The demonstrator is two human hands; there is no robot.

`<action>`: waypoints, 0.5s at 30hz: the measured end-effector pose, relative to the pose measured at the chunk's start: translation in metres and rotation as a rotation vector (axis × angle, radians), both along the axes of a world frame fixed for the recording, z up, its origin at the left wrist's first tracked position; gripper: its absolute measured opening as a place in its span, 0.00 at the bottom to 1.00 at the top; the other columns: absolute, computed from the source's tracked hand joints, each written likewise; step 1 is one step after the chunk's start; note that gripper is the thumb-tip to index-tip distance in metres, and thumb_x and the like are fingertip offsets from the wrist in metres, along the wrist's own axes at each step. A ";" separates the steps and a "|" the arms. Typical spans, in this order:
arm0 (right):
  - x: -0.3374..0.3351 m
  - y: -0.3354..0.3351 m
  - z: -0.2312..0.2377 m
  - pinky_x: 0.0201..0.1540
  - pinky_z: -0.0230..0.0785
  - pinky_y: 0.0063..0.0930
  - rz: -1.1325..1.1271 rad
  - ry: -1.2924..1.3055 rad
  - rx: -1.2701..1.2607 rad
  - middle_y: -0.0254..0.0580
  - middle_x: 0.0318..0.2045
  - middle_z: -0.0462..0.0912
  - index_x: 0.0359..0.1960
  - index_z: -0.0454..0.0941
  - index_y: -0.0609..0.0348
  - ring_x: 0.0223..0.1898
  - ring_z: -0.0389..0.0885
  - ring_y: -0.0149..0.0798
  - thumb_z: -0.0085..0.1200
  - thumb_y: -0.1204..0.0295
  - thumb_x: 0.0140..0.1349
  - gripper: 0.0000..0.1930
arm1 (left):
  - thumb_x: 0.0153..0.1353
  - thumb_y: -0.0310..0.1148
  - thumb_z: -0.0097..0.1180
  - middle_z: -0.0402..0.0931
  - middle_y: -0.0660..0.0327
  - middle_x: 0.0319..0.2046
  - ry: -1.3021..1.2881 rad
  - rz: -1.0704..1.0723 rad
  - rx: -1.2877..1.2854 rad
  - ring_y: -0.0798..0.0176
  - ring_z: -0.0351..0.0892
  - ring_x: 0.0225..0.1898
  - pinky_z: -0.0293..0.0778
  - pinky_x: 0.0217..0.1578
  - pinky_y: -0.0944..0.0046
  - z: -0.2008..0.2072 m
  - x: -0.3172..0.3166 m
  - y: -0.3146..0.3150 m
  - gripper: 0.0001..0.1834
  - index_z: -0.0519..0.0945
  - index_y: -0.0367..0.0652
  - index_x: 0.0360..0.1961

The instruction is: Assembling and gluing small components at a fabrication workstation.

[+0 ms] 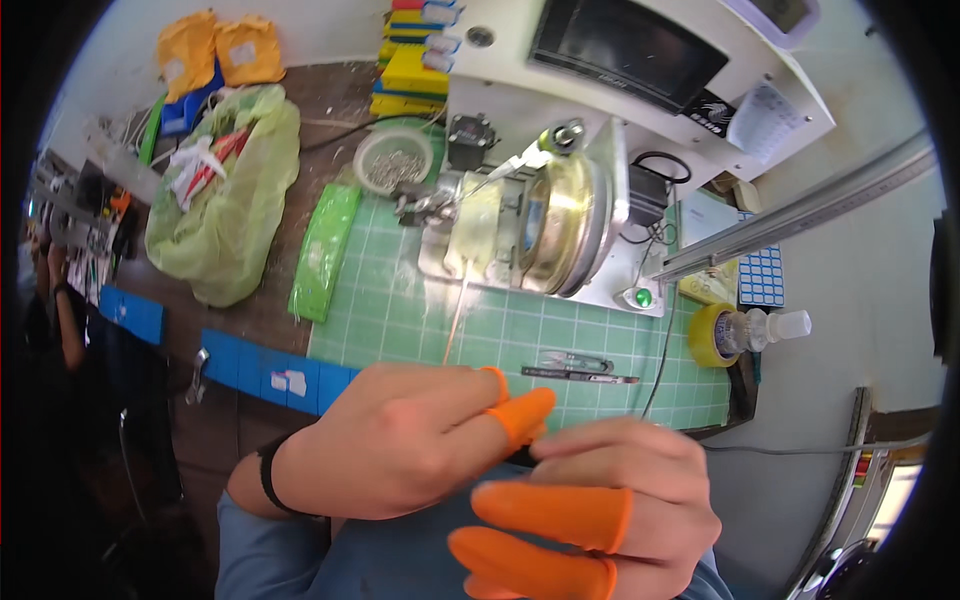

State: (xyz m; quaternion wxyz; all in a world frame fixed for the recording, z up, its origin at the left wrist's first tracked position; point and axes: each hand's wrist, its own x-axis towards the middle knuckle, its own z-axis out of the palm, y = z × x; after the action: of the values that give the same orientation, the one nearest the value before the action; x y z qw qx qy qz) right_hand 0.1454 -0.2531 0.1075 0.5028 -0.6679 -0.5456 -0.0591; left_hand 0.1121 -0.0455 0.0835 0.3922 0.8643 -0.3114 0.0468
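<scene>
My left hand (410, 435), with orange finger cots on its fingertips, is closed over the near table edge. Its fingers are curled together, and whatever they hold is hidden. Close beside it, my right hand (655, 490) also wears orange finger cots. Its fingers are bent toward the left with the thumb tucked under; what they pinch, if anything, cannot be seen. A thin copper-coloured strand (456, 318) runs from the bench machine's pale block (476, 235) toward my left hand and passes out of sight there. Small snips (578, 360) and dark tweezers (580, 376) lie beyond my hands.
On the green cutting mat (390, 300) stands the machine with a large brass-coloured wheel (555, 225) and a dark screen (625, 50). A bowl of small metal parts (393, 162), a green packet (325, 250) and a plastic bag (225, 220) are leftward. Yellow tape (712, 335) sits right.
</scene>
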 end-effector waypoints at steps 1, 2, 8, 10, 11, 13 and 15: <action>0.006 0.010 0.000 0.26 0.76 0.27 -0.145 -0.156 -0.019 0.44 0.30 0.87 0.39 0.88 0.60 0.24 0.84 0.41 0.75 0.67 0.50 0.16 | 0.55 0.30 0.67 0.79 0.61 0.31 0.023 0.015 -0.015 0.57 0.82 0.27 0.74 0.23 0.61 -0.003 0.001 0.004 0.21 0.85 0.41 0.52; 0.007 0.019 -0.002 0.25 0.76 0.27 -0.283 -0.323 -0.034 0.44 0.30 0.87 0.38 0.88 0.61 0.23 0.83 0.41 0.75 0.66 0.48 0.17 | 0.57 0.32 0.65 0.78 0.62 0.30 -0.011 -0.035 -0.007 0.58 0.81 0.26 0.73 0.23 0.61 -0.009 -0.002 0.011 0.19 0.86 0.42 0.50; 0.021 -0.042 0.008 0.22 0.70 0.32 -0.278 0.119 -0.601 0.37 0.24 0.83 0.33 0.86 0.58 0.22 0.81 0.39 0.75 0.70 0.49 0.12 | 0.53 0.30 0.70 0.80 0.64 0.32 0.076 0.225 0.258 0.60 0.78 0.22 0.73 0.20 0.65 0.004 -0.030 0.082 0.16 0.89 0.48 0.46; 0.028 -0.050 0.010 0.23 0.68 0.32 -0.512 0.109 -0.687 0.41 0.22 0.83 0.31 0.86 0.59 0.20 0.79 0.41 0.74 0.76 0.48 0.09 | 0.51 0.28 0.73 0.82 0.61 0.34 0.117 0.341 0.262 0.63 0.79 0.23 0.72 0.19 0.67 0.010 -0.036 0.104 0.18 0.88 0.44 0.46; 0.033 -0.050 0.008 0.23 0.66 0.31 -0.648 0.058 -0.731 0.42 0.23 0.84 0.31 0.85 0.60 0.19 0.77 0.41 0.73 0.77 0.49 0.09 | 0.51 0.28 0.73 0.82 0.61 0.34 0.124 0.350 0.260 0.63 0.79 0.23 0.72 0.19 0.67 0.020 -0.038 0.104 0.18 0.88 0.44 0.46; 0.061 -0.042 -0.010 0.23 0.64 0.30 -0.681 0.038 -0.706 0.43 0.23 0.84 0.31 0.85 0.61 0.18 0.74 0.39 0.73 0.77 0.49 0.09 | 0.51 0.28 0.73 0.83 0.57 0.38 0.075 0.418 0.099 0.66 0.80 0.27 0.71 0.19 0.68 0.033 -0.037 0.105 0.18 0.88 0.40 0.46; 0.092 -0.029 -0.030 0.23 0.58 0.28 -0.728 0.077 -0.608 0.45 0.24 0.84 0.31 0.85 0.64 0.17 0.67 0.34 0.71 0.78 0.51 0.07 | 0.50 0.27 0.73 0.82 0.53 0.45 -0.028 0.473 0.090 0.65 0.82 0.32 0.74 0.23 0.69 0.035 -0.024 0.094 0.20 0.87 0.39 0.46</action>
State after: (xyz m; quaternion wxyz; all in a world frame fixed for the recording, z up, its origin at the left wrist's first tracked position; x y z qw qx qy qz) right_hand 0.2378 -0.2822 0.0775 0.2512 -0.9342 -0.2495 -0.0442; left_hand 0.0879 0.0489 0.1187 0.3273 0.9290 -0.1074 0.1353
